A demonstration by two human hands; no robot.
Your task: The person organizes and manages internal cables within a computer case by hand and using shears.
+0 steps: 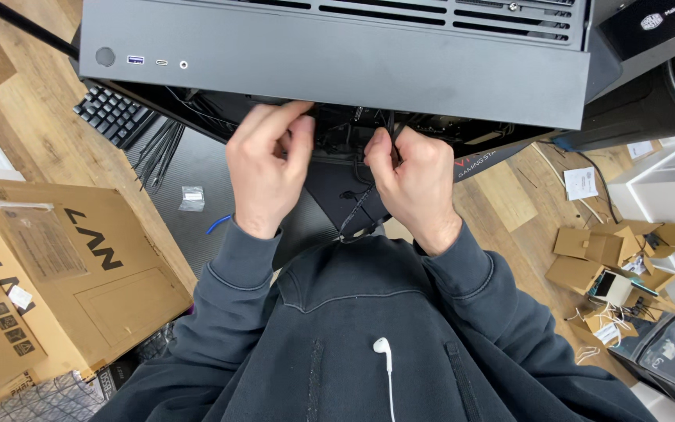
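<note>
Looking down past a dark hoodie (369,336), we see both hands raised to the near edge of a black computer case (337,55) that fills the far part of the view. The left hand (267,168) sits left of centre, fingers curled in toward the case's open underside, thumb and forefinger pinched together; what they pinch is hidden, so we cannot tell whether anything is held. The right hand (412,184) is just beside it to the right, closed in a fist around a black cable (357,205). The cable runs from inside the case, through the fist, and hangs down toward the chest. The two hands are near each other but not touching.

The case's near panel shows a round button and small ports at its left end, and vent slots along the far edge. A white earbud (383,348) dangles on the hoodie.

To the left, a black keyboard (115,113) lies on the wood floor, with a bundle of black cable ties (158,152) and a small clear bag (192,198) near it. A large cardboard box (56,273) stands at near left. At right, small open cardboard boxes (611,262) and loose white ties are scattered, with dark bins (673,352) nearer.
</note>
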